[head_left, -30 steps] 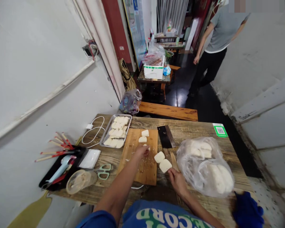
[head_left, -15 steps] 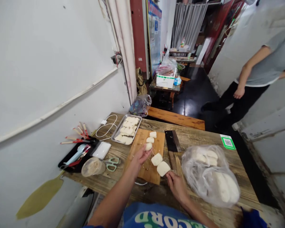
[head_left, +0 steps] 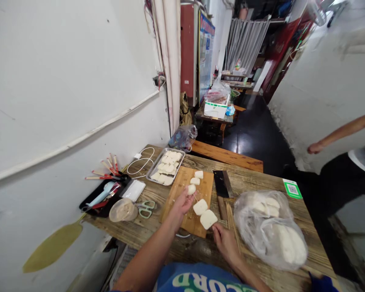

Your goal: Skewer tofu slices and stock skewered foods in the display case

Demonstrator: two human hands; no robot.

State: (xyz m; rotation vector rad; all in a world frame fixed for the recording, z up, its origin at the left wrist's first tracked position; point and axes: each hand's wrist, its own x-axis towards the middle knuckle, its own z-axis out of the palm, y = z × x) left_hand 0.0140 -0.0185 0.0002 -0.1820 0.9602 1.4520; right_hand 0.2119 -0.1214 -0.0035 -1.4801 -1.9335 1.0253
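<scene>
In my right hand [head_left: 225, 240] is a thin skewer [head_left: 196, 198] carrying two flat white bun slices [head_left: 208, 219], held at its near end above the lower right of the cutting board [head_left: 186, 219]. My left hand [head_left: 184, 202] pinches a single bun slice [head_left: 191, 189] over the middle of the board, close to the skewer's tip. Two more white pieces [head_left: 195, 181] lie on the board's far part. A cleaver [head_left: 222, 184] rests right of the board, with loose skewers [head_left: 232, 227] beside its handle.
A metal tray [head_left: 150, 173] of skewered slices stands at the back left. Scissors [head_left: 146, 209], a plastic tub [head_left: 123, 210] and a black holder [head_left: 94, 199] sit left. Plastic bags of white buns [head_left: 269, 229] lie right. A person's arm [head_left: 343, 132] shows beyond the table.
The person at the right has moved further toward the right edge of the view. My view has shifted slightly; both hands keep nearly the same pose with the slice and skewer.
</scene>
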